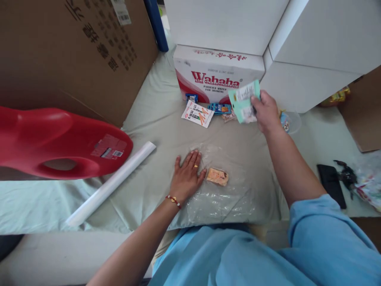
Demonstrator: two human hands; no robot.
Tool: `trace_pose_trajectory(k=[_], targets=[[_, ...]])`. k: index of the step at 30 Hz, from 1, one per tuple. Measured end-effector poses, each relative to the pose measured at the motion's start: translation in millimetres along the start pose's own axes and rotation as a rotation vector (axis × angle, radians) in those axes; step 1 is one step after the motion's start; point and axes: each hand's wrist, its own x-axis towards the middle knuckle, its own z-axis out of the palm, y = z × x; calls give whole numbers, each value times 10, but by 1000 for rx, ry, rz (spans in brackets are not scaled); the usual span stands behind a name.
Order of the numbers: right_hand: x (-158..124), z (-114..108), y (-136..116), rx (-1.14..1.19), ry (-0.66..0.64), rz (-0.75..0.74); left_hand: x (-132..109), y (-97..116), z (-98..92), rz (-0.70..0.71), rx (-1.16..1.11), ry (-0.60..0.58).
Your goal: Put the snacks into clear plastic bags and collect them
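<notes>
My left hand (187, 174) lies flat with its fingers apart on a clear plastic sheet (220, 202). Just right of its thumb, a small orange-tan wrapped block (217, 176) rests on the sheet. My right hand (264, 109) grips a light green packet (244, 99) by its right side, raised in front of the white and red Wahaba-style printed box (220, 75). A white packet with orange sticks (197, 114), a blue packet (219, 108) and a small dark blue packet (191, 97) lie at the foot of that box.
A white roll (111, 184) and a big red plastic container (65, 143) are at left, below a large cardboard box (74, 51). White cabinets (315, 79) stand behind. A clear round tub (293, 122), black phone (331, 186) and plastic bag (369, 178) are at right.
</notes>
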Motion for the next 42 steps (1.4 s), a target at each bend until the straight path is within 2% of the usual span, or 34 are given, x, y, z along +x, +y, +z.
trace_pose_trajectory(k=[2,4,6,7,8,9,12,14,15,17,20,23,26,29,32,35,37,42], targets=[[-425,-156,-138,232,-134,191,0,4,-6,0,-6,-1],[-864,-224,-300,379,-352,353,2,8,-10,1,-13,-4],[-1224,-223,-470,432,-576,426,4,8,-9,4,-19,-5],[-1360,-207,-557,421,-642,413,4,6,-7,5,-20,-3],[-1468,-185,-645,380,-651,362,4,4,-3,5,-19,-2],[-1551,-160,-733,306,-604,282,3,3,0,3,-15,-2],[-1741,-74,-982,-28,-283,-11,-4,4,6,0,19,-9],[-1895,9,-1120,-202,-178,-167,-12,11,4,-1,45,-13],[-1989,59,-1176,-255,-193,-229,-16,15,1,-2,55,-14],[-2192,158,-1256,-315,-312,-325,-23,24,-3,-3,65,-9],[-2424,227,-1292,-311,-486,-339,-29,29,-7,5,62,7],[-2437,185,-1229,-298,-445,-222,-29,23,-7,15,47,20],[-2271,154,-1110,-345,-423,-145,-26,19,-8,13,40,21],[-2118,205,-1045,-381,-546,-85,-27,19,-12,14,39,23],[-2103,300,-1113,-397,-664,-108,-33,20,-18,24,43,23],[-2165,366,-1232,-441,-668,-153,-38,24,-26,30,49,13],[-2174,373,-1262,-474,-677,-131,-38,28,-29,21,50,9],[-2020,260,-1104,-457,-783,-84,-39,25,-6,18,60,19]])
